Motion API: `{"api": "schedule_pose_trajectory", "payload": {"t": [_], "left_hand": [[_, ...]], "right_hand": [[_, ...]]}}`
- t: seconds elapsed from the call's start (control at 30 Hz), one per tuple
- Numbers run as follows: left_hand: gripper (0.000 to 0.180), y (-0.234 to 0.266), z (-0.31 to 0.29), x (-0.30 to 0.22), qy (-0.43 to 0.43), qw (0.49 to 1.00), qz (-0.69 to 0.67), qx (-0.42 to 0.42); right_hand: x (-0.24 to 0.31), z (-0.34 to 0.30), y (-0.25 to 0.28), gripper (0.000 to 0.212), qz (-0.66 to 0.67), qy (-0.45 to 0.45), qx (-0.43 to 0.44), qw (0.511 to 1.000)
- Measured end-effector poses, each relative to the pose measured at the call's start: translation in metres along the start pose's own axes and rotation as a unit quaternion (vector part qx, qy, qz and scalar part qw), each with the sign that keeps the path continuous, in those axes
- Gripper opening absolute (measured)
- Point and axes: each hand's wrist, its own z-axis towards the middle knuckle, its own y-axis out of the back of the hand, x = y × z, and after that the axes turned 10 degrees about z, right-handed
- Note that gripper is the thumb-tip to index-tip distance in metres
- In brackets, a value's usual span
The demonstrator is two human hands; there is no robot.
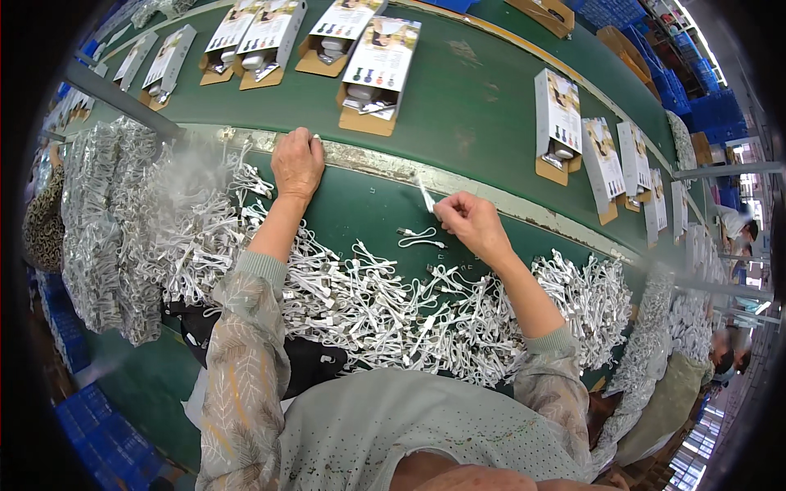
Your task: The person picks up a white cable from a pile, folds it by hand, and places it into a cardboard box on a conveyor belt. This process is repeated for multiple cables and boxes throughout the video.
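Note:
My right hand (476,226) pinches a short white charging cable (425,195) near the conveyor's metal rail. Below that hand, a loose white USB cable (421,238) lies apart on the green table. My left hand (297,166) rests on the rail with its fingers curled; a small whitish bit shows at the fingertips, but what they hold is hidden. A big heap of short white cables (372,307) spreads between my forearms and my body. The nearest open carton (381,74), white and printed, lies past the rail with white and silver items showing at its open end.
Across the rail runs a green conveyor belt (467,106) bearing several open cartons, including one at the right (559,114). Clear-bagged cables (90,237) pile up at the left. More cables (585,303) lie at the right. Metal posts (123,100) stand beside the belt.

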Motion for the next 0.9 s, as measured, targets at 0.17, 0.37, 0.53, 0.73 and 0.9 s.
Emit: {"api": "schedule_pose_trajectory", "payload": {"t": [0.17,0.37,0.53,0.73,0.9], "left_hand": [[0.011,-0.001,-0.002,0.003,-0.002,1.000,-0.003,-0.004],[0.011,-0.001,-0.002,0.001,-0.004,1.000,-0.016,-0.012],[0.011,-0.005,-0.001,0.000,-0.001,1.000,-0.015,-0.005],[0.012,0.000,-0.001,0.003,-0.004,1.000,-0.010,-0.004],[0.012,-0.001,0.000,0.001,0.010,1.000,0.004,0.011]], "right_hand": [[0.003,0.040,-0.020,0.022,0.243,-0.073,-0.018,0.967],[-0.002,0.106,-0.032,0.020,0.343,-0.088,-0.108,0.929],[0.002,0.117,-0.016,0.041,0.276,-0.069,-0.138,0.949],[0.016,0.007,0.001,0.020,-0.208,0.088,0.074,0.971],[0.001,-0.025,-0.002,0.020,-0.231,0.068,0.107,0.965]]}}
